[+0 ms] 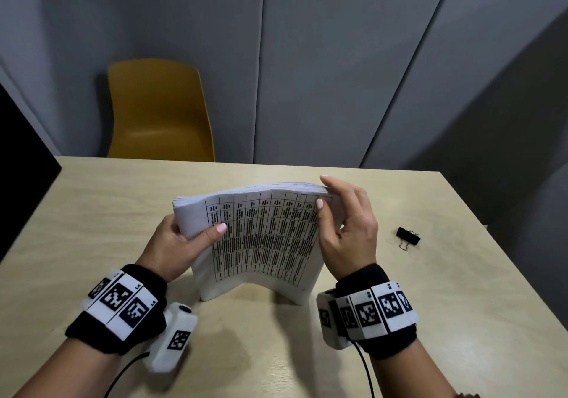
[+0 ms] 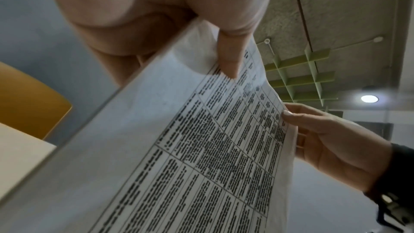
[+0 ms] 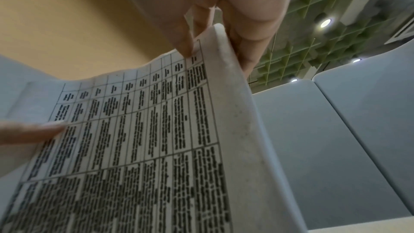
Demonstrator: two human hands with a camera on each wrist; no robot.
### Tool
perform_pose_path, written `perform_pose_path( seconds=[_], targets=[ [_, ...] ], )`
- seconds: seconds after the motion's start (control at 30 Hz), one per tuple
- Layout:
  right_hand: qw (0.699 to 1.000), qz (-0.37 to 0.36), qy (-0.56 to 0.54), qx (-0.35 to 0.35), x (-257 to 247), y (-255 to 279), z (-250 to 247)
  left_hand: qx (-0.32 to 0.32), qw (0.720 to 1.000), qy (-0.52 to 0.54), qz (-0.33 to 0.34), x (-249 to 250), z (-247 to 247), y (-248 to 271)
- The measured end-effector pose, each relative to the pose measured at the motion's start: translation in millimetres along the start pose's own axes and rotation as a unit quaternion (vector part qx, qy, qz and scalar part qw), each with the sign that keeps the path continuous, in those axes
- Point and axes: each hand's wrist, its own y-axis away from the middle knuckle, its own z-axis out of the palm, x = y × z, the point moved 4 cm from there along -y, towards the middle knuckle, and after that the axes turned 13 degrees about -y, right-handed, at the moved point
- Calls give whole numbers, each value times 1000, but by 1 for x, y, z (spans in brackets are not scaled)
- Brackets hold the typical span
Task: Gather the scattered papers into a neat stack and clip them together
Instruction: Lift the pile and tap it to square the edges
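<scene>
A thick stack of white papers (image 1: 261, 237) with a printed table on its front sheet stands upright on its lower edge on the table, bowed in the middle. My left hand (image 1: 181, 244) grips its left side, thumb on the front sheet. My right hand (image 1: 344, 225) grips its upper right corner, thumb in front and fingers over the top edge. The left wrist view shows the papers (image 2: 201, 157) under my left thumb (image 2: 230, 59). In the right wrist view the stack (image 3: 145, 139) is pinched at its corner. A black binder clip (image 1: 408, 236) lies on the table to the right, untouched.
The light wood table (image 1: 399, 320) has its far edge just behind the stack. A yellow chair (image 1: 159, 108) stands beyond the far left edge, before grey wall panels. A dark panel sits at the far left.
</scene>
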Motion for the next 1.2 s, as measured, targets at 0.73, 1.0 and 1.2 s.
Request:
perform_pose_path(
  seconds=[0.73,1.0,1.2],
  targets=[
    [996,23,-46,-76,8,7,-3,210,907,-310,192,45,1,19],
    [992,40,-98,-67,5,5,-5,161,931,-273,181,52,-14,16],
    [928,179,-322,-48,26,-13,-9,98,969,-185,133,40,-33,1]
  ],
)
